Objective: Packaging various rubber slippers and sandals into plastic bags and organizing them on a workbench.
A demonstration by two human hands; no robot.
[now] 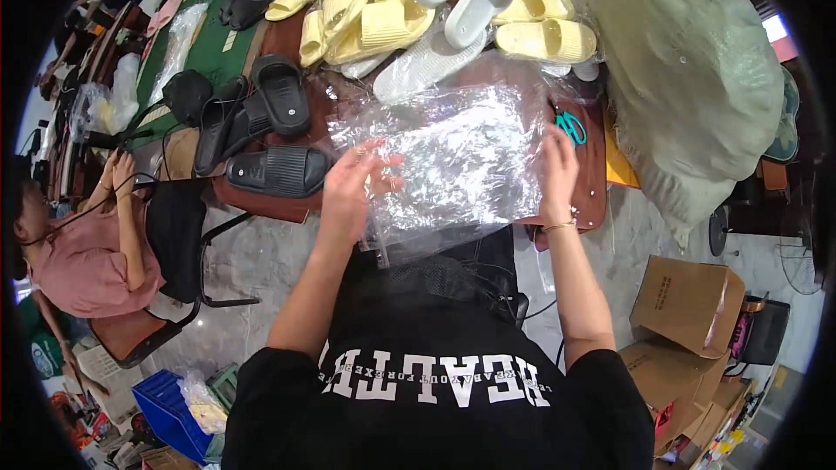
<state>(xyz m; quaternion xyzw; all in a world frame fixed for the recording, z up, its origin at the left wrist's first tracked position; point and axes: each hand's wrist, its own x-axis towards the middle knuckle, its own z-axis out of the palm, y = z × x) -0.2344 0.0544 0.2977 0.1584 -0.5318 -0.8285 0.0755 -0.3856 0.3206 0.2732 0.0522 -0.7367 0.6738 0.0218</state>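
A clear plastic bag, shiny and wrinkled, lies over the front of the brown table, its lower edge hanging toward my lap. Along its left side is my left hand, fingers spread over the film. My right hand is by the bag's right edge, its fingers loosely stretched and curved toward it; whether they touch the film is hard to tell. Teal-handled scissors lie just beyond the right hand. Left of my left hand lies a black slide sandal, with another black slide behind it.
Yellow slides and grey slides, some in clear wrapping, pile up at the table's back. A bulging pale sack stands at right. Cardboard boxes are lower right, a blue crate lower left. A person in pink sits at left.
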